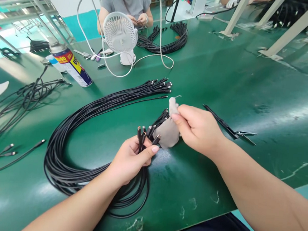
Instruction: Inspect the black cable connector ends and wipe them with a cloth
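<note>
"Plugs (149, 132) up, cables (55, 153) trailing below: why does the left hand (132, 160) have them so?"

"Its grip is closed round several at once, thumb laid across, probably so they stand free above the fingers, within reach of the other side."

"And the right hand (196, 128)?"

"Its grip is pinched, thumb against forefinger, on a grey cloth (168, 133). One bit pokes up; the rest hangs just beside the plugs. Whether it touches them, I can't tell."

"Why do the cables curve round on the table (191, 183)?"

"Likely to keep their length compact, with the far ends (164, 84) gathered beyond the hands."

"The tool (220, 121) and can (73, 67)?"

"One lies past the right hand, the other stands beyond the cables, presumably both out of the way."
</note>
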The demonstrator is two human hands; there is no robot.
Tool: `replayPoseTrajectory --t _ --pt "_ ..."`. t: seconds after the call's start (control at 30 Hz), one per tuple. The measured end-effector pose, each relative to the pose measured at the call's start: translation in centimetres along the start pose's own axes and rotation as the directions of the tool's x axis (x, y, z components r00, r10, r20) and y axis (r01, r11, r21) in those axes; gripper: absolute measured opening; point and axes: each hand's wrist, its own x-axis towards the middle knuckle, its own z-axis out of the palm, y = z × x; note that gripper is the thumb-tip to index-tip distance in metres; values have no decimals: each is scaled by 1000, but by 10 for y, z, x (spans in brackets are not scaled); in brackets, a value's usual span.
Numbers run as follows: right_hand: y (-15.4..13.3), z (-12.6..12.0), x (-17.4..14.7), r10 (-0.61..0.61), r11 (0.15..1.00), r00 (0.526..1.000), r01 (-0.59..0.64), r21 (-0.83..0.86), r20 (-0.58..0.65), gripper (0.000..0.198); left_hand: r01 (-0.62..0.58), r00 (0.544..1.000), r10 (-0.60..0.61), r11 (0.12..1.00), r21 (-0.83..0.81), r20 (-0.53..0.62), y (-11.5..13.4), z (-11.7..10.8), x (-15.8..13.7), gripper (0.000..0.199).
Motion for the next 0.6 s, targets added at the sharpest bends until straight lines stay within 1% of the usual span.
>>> replayPoseTrajectory --t 0.03,0.1,0.17,0.33,0.4,0.5,0.53,0.6 --pt "2 -1 1 33 999 999 -33 20 -19 31 0 1000 0 1000 1 1 0 0 0 37" --pt "5 -2 1 87 994 996 -86 62 -13 32 1 1000 -1 1000 5 1 0 -1 0 38" --pt "7 0 1 110 990 994 -112 91 26 32 -2 1000 2 1000 6 -3 1 -1 -1 38" --pt "11 4 1 130 984 980 -146 99 153 30 -9 1000 9 1000 -5 -12 1 1 -1 41" --pt "11 3 3 149 967 973 -181 180 177 30 -13 1000 12 1000 -15 -17 1 1 -1 41" --pt "7 1 5 151 879 957 -245 409 248 32 -18 1000 18 999 -37 -6 1 1 -1 41" --pt "6 0 6 144 851 950 -261 456 277 32 -17 1000 17 999 -42 -1 2 1 -1 42" --pt "5 0 7 150 834 944 -280 475 294 30 -11 1000 12 999 -48 5 2 1 0 42"
